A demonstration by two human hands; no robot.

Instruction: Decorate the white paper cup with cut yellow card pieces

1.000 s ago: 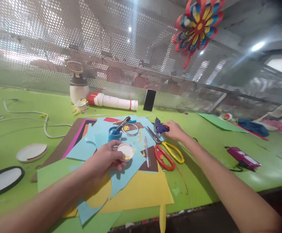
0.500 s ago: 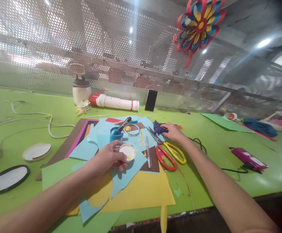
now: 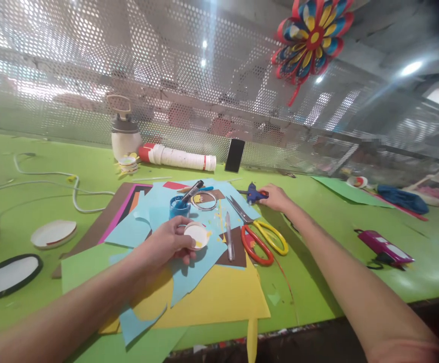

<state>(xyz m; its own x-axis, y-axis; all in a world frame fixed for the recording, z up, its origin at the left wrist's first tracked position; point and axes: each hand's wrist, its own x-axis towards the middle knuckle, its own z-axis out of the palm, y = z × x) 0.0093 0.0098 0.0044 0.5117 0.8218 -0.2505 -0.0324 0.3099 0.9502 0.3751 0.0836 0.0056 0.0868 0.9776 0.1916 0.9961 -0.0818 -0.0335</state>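
Observation:
My left hand point(image 3: 176, 241) pinches a small round white paper piece point(image 3: 196, 235) with yellow bits at its edge, above the paper pile. At the far side of the pile, my right hand point(image 3: 275, 196) is closed on a dark blue glue gun point(image 3: 254, 193), its nozzle towards the left. Between the hands lie open scissors point(image 3: 266, 237) with one red and one yellow handle, and a clear pen point(image 3: 229, 237). A blue jar point(image 3: 179, 207) with a black marker point(image 3: 192, 191) in it stands behind my left hand, beside a roll of tape point(image 3: 204, 200).
Light blue paper point(image 3: 200, 272) and yellow paper point(image 3: 223, 297) cover the table's middle. Left lie a black-rimmed white oval point(image 3: 9, 276), a white disc point(image 3: 54, 234) and a pale cable point(image 3: 75, 191). Behind are a ridged white tube point(image 3: 183, 159) and a phone point(image 3: 235, 155). A purple device point(image 3: 384, 247) lies right.
My right hand has shifted slightly right with the glue gun, which has turned so more of its body shows. My left hand keeps the round paper piece in nearly the same place.

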